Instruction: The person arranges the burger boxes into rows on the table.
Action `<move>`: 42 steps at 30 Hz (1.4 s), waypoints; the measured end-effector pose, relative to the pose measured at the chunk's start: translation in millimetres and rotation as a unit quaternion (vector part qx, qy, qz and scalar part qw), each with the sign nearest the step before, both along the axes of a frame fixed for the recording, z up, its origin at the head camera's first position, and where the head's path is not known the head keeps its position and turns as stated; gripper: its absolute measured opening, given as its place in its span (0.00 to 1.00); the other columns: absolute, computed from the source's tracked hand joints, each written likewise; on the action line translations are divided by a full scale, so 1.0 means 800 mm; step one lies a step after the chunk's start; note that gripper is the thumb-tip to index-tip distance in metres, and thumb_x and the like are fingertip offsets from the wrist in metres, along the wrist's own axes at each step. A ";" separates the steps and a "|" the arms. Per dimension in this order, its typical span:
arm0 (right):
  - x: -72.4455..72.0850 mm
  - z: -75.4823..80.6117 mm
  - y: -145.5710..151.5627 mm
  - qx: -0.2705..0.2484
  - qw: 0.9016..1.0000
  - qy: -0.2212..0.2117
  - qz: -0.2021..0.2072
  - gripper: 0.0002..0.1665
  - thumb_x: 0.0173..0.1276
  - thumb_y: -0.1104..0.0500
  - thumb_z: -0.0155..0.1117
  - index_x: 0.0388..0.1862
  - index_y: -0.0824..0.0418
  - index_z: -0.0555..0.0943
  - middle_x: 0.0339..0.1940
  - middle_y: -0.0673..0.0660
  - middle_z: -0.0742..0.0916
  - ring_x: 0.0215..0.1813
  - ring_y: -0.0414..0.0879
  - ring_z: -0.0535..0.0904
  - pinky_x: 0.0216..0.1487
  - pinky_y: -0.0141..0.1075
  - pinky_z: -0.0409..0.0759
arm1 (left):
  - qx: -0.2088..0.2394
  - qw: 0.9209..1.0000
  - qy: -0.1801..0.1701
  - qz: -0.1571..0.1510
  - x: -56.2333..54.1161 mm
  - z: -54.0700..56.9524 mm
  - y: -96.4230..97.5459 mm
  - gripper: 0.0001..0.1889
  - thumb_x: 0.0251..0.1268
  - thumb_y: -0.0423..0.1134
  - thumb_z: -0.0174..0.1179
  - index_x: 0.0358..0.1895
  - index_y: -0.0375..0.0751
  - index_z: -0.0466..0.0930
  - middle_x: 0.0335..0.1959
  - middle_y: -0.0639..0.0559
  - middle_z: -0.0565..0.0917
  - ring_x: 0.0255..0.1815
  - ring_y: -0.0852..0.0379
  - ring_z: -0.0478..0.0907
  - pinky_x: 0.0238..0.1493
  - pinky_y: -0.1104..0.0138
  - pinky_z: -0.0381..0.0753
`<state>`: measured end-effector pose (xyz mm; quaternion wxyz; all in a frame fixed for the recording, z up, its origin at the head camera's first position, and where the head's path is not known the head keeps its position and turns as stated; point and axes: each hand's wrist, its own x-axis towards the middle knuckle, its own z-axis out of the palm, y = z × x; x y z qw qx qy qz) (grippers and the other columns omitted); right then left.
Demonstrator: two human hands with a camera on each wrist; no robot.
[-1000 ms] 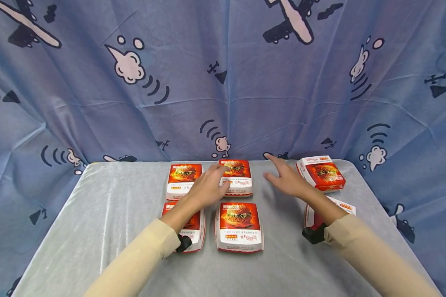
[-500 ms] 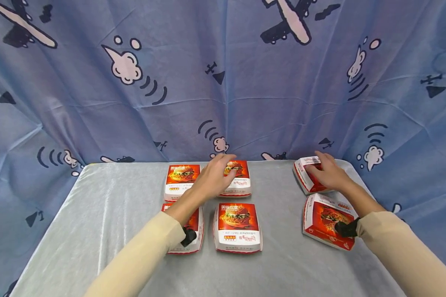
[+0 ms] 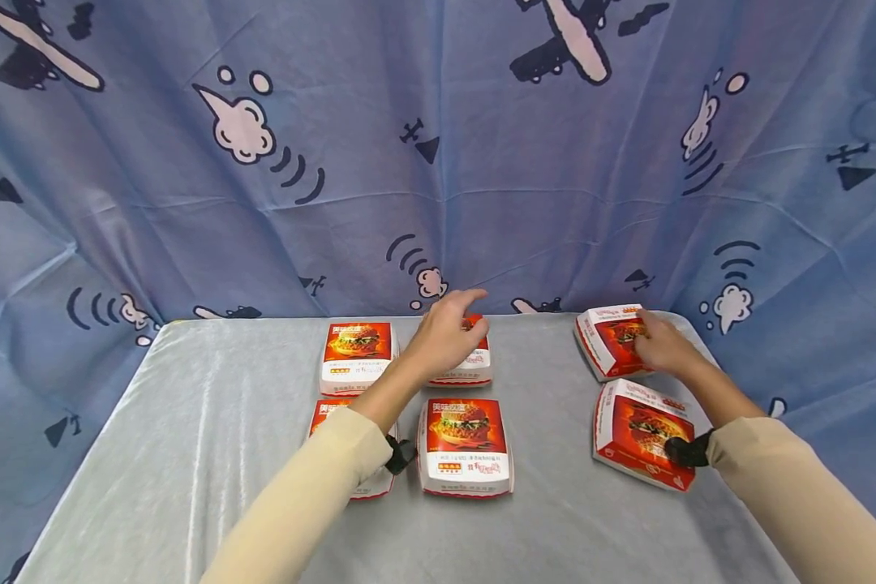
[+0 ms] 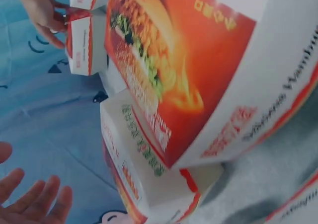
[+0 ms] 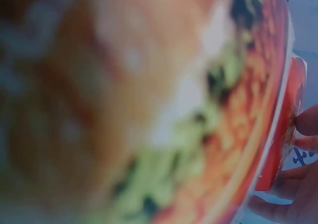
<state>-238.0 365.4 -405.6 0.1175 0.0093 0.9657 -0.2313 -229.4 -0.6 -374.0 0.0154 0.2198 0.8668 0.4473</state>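
My right hand (image 3: 666, 349) is at the right edge of the back right burger box (image 3: 607, 334), its thumb on the printed lid and its fingers at the side. In the right wrist view, fingers (image 5: 288, 196) reach round the edge of that red and white box. My left hand (image 3: 447, 334) hovers over the back middle burger box (image 3: 460, 376), partly hiding it. Its fingers are spread and hold nothing; in the left wrist view the fingertips (image 4: 42, 201) show beside a box. A front burger box (image 4: 198, 65) fills much of that view.
A front right burger box (image 3: 642, 434) sits askew below my right wrist. More boxes stand at the front middle (image 3: 465, 446), back left (image 3: 358, 357) and front left (image 3: 321, 414), the last under my left forearm. A blue patterned curtain (image 3: 438, 203) hangs behind the grey-covered table (image 3: 569, 519).
My right hand has moved right from mid-table, over the back right box, and settled at its right edge. My left hand has shifted slightly right over the back middle box. The boxes look unmoved.
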 end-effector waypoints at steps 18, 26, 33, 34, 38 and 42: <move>0.002 0.002 -0.038 0.032 0.998 0.000 0.045 0.42 0.77 0.52 0.48 0.75 0.79 0.48 0.70 0.83 0.61 0.68 0.76 0.61 0.67 0.69 0.58 | -0.020 0.999 -0.035 -0.034 0.003 -0.014 0.038 0.27 0.70 0.40 0.57 0.71 0.42 0.69 0.64 0.44 0.76 0.58 0.47 0.78 0.56 0.61 0.77; 0.004 0.001 -0.058 0.045 0.997 0.015 0.068 0.42 0.76 0.49 0.51 0.74 0.78 0.54 0.68 0.81 0.66 0.66 0.74 0.65 0.66 0.68 0.61 | -0.040 0.996 -0.053 -0.064 0.007 -0.020 0.047 0.27 0.71 0.39 0.56 0.72 0.41 0.69 0.68 0.46 0.74 0.58 0.47 0.79 0.58 0.62 0.77; 0.007 -0.001 -0.076 0.051 0.996 0.019 0.070 0.42 0.76 0.47 0.53 0.75 0.76 0.55 0.68 0.80 0.68 0.66 0.73 0.67 0.65 0.68 0.62 | -0.063 0.991 -0.057 -0.102 0.010 -0.025 0.054 0.28 0.71 0.38 0.56 0.73 0.38 0.67 0.71 0.47 0.71 0.70 0.51 0.69 0.69 0.64 0.66; 0.007 -0.001 -0.079 0.050 0.996 0.017 0.070 0.43 0.76 0.47 0.53 0.75 0.75 0.55 0.68 0.80 0.68 0.66 0.73 0.67 0.65 0.68 0.62 | -0.071 0.990 -0.055 -0.106 0.011 -0.025 0.055 0.28 0.71 0.39 0.56 0.73 0.38 0.67 0.71 0.46 0.71 0.71 0.52 0.67 0.70 0.65 0.64; 0.008 0.000 -0.087 0.054 0.996 0.010 0.070 0.44 0.76 0.45 0.53 0.76 0.74 0.55 0.69 0.79 0.67 0.67 0.73 0.66 0.65 0.68 0.62 | -0.093 0.988 -0.046 -0.117 0.018 -0.023 0.060 0.28 0.71 0.39 0.57 0.72 0.39 0.68 0.70 0.45 0.72 0.73 0.52 0.65 0.72 0.65 0.62; 0.009 -0.001 -0.093 0.055 0.996 0.017 0.074 0.44 0.75 0.44 0.54 0.75 0.73 0.57 0.68 0.78 0.69 0.66 0.72 0.68 0.63 0.69 0.64 | -0.111 0.985 -0.039 -0.129 0.024 -0.022 0.066 0.27 0.72 0.40 0.57 0.72 0.39 0.68 0.70 0.45 0.72 0.72 0.53 0.65 0.71 0.65 0.62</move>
